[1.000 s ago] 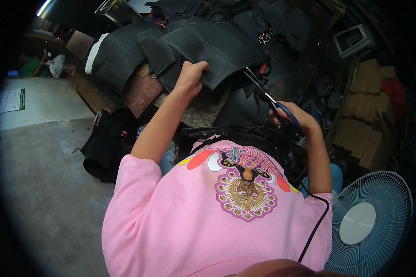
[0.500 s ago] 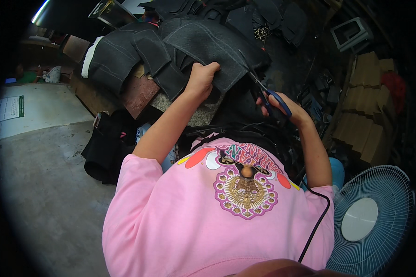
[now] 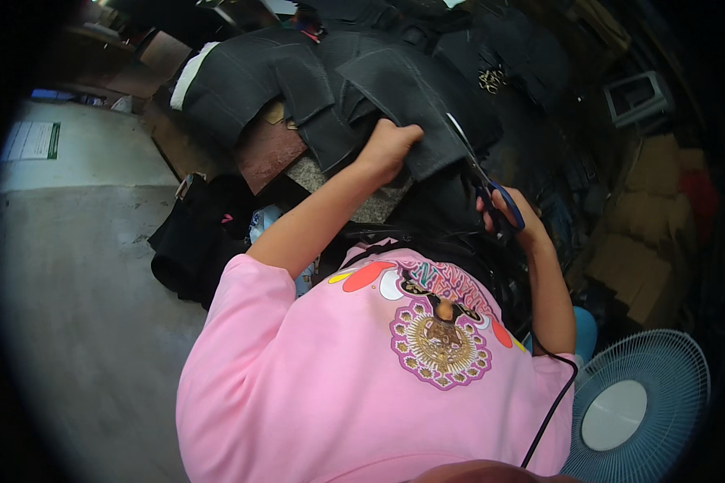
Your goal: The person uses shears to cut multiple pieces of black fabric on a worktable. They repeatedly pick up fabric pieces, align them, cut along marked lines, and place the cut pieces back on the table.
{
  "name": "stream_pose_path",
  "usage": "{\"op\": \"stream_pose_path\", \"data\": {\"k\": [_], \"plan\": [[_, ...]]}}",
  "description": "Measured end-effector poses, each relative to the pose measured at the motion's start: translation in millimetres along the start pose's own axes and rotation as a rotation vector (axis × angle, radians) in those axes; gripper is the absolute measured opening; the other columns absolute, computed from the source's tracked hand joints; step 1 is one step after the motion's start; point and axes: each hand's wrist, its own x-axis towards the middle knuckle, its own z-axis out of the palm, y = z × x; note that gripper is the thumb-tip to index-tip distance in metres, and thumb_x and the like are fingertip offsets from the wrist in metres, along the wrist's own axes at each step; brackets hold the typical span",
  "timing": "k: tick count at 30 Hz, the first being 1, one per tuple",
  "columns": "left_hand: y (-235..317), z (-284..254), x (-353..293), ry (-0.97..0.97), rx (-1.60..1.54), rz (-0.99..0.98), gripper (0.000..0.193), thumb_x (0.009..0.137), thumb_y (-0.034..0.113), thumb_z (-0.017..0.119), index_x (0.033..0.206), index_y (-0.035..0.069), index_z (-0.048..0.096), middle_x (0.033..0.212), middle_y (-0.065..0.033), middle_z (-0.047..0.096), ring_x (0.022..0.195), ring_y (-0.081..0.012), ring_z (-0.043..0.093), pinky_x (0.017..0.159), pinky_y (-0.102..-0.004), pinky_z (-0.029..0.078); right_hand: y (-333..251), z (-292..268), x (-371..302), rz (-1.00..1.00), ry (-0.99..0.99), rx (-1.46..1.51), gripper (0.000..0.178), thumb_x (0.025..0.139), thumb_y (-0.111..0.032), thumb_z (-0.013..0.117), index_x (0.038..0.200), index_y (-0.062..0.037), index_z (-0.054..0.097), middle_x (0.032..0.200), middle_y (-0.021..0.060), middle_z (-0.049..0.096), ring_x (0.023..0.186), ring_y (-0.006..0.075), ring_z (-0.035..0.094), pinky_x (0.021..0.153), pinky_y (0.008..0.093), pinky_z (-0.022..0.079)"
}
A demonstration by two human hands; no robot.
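My left hand (image 3: 391,149) is closed on the near edge of a dark grey piece of fabric (image 3: 407,88), its thumb lying along the top. The fabric has pale line marks and reaches toward my right hand (image 3: 528,219). That hand grips a pair of scissors (image 3: 509,208) by its dark blue handles. The blades point away from me and lie along the right edge of the fabric; whether they bite into it I cannot tell. More dark pieces (image 3: 238,88) lie to the left, one with a white edge. The fingertips of my left hand are hidden behind the fabric.
A reddish-brown board (image 3: 270,153) lies under the pieces. Metal rings (image 3: 492,80) sit on black material at the back. At right are a grey plastic stool (image 3: 639,98), stacked brown cardboard (image 3: 632,249) and a fan (image 3: 644,402). A black bundle (image 3: 189,249) rests on the left.
The whole view has shifted, so the hands and fabric appear farther right and slightly lower. Both hands keep their hold; the scissors stay at the fabric's right edge.
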Motion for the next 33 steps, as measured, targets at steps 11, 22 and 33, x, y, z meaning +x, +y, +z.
{"op": "stream_pose_path", "data": {"k": [11, 22, 33], "plan": [[-2, 2, -7, -0.041, -0.036, -0.154, 0.02, 0.074, -0.004, 0.055, 0.092, -0.014, 0.058, 0.085, -0.0137, 0.063, 0.077, -0.0214, 0.065, 0.069, -0.0323, 0.054, 0, 5, 4, 0.045, 0.07, 0.068, 0.055, 0.087, -0.059, 0.049, 0.083, -0.0054, 0.057, 0.058, 0.0014, 0.055, 0.053, 0.009, 0.053, 0.054, 0.0202, 0.04], [-1, 5, -23, -0.148, -0.082, -0.304, 0.027, 0.072, -0.005, 0.052, 0.098, -0.007, 0.06, 0.092, -0.0138, 0.064, 0.083, -0.0213, 0.065, 0.075, -0.0319, 0.054, -5, 3, 12, 0.014, 0.06, 0.023, 0.061, 0.083, -0.064, 0.05, 0.085, -0.0038, 0.058, 0.062, 0.0013, 0.055, 0.051, 0.0084, 0.05, 0.052, 0.019, 0.037], [10, -7, -22, -0.153, -0.096, -0.282, 0.029, 0.071, -0.005, 0.052, 0.099, -0.005, 0.06, 0.093, -0.0119, 0.064, 0.083, -0.0204, 0.065, 0.076, -0.0321, 0.055, 3, -6, 17, -0.065, -0.099, -0.061, 0.062, 0.082, -0.064, 0.051, 0.094, -0.0034, 0.059, 0.068, 0.0029, 0.059, 0.068, 0.0104, 0.055, 0.066, 0.0216, 0.04]]}}
